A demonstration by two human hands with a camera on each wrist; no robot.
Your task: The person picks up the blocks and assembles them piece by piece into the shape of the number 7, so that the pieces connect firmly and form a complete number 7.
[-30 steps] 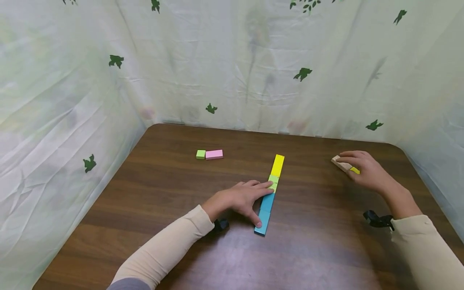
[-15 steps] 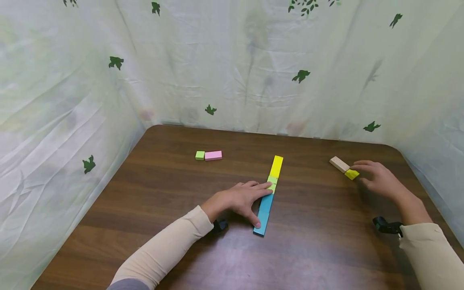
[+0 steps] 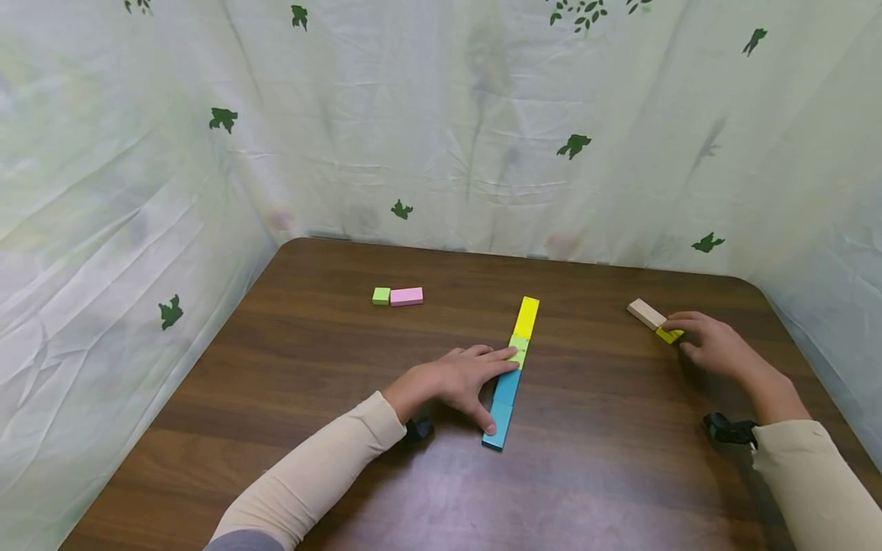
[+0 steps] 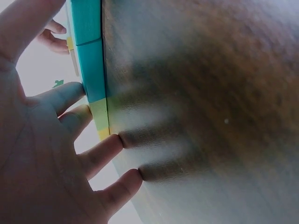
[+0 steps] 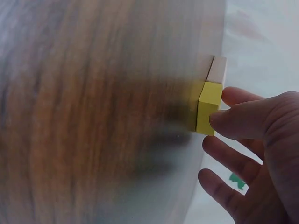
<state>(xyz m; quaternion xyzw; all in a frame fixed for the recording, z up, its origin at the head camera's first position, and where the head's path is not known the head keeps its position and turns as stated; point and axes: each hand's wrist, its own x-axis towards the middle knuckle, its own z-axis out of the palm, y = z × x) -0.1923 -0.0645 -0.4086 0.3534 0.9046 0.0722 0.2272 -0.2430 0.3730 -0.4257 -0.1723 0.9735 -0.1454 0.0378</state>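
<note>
In the head view a straight row of blocks runs away from me: two blue blocks (image 3: 506,388) nearest, a light green block (image 3: 520,344), then a yellow block (image 3: 527,315). My left hand (image 3: 458,379) lies spread along its left side, thumb at the near blue block, fingertips over the green one. At the right, my right hand (image 3: 717,350) has thumb and index finger at a short yellow block (image 5: 209,105), lightly pinching it. That block sits end to end with a beige block (image 3: 646,313). The other right fingers are extended.
A small green block (image 3: 381,296) and a pink block (image 3: 406,296) lie side by side at the back left of the brown wooden table (image 3: 331,344). A pale curtain (image 3: 441,153) with dark green leaf shapes hangs behind the table.
My right hand drew back right from the beige block to the yellow one, then came slightly left, its thumb closing toward the yellow block. The left hand and its row look unmoved.
</note>
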